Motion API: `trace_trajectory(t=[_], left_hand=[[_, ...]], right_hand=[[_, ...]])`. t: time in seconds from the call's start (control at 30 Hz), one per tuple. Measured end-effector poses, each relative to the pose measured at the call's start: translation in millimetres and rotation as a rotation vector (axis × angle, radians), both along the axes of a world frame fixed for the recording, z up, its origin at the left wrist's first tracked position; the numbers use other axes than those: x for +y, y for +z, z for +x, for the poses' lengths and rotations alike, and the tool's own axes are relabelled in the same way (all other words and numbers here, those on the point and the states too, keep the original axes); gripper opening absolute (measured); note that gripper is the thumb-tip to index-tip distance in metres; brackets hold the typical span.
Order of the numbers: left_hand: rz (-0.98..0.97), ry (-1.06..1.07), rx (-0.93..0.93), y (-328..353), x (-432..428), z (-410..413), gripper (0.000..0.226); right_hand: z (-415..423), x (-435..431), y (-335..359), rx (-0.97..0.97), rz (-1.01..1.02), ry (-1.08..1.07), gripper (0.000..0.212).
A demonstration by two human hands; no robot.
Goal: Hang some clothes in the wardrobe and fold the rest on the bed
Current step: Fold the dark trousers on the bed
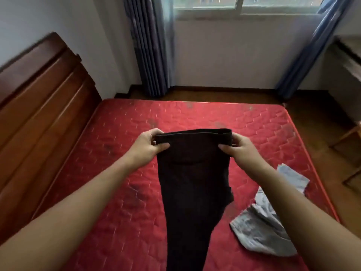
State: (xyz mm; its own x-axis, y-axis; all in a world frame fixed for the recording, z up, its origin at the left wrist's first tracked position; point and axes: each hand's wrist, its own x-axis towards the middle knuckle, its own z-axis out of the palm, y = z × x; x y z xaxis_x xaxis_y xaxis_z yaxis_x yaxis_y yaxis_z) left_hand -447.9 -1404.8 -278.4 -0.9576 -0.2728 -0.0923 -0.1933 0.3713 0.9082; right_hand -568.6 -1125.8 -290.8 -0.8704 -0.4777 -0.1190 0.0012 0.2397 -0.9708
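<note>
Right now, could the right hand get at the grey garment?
Likely yes once freed: the right hand pinches the trousers, but the grey garment lies uncovered on the bed just below that forearm.

Trousers over mattress centre; crumpled garment right; headboard left.

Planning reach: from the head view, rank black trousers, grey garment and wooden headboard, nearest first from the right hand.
1. Black trousers: in the right hand's grip.
2. Grey garment: on the mattress, lower right.
3. Wooden headboard: far left.
</note>
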Motion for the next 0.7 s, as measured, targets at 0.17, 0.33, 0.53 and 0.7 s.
trace_trajectory(t=[0.17, 0.33, 0.53, 0.7], left_hand=[[-0.156, -0.042, -0.244, -117, 17, 19, 0.017], [-0.100, 0.009, -0.386, -195, 19, 21, 0.026], [-0.132, 0.003, -0.310, -221, -28, -78, 0.023], [0.224, 0.314, 0.017, -217, -68, -186, 0.054]], right_hand=[[27, 12, -130, 0.137, 0.551, -0.002, 0.018], [49, 15, -210, -0.062, 0.613, 0.088, 0.035], [-61, -42, -234, 0.002, 0.571, 0.097, 0.035], [-167, -111, -235, -0.072, 0.138, -0.110, 0.077]])
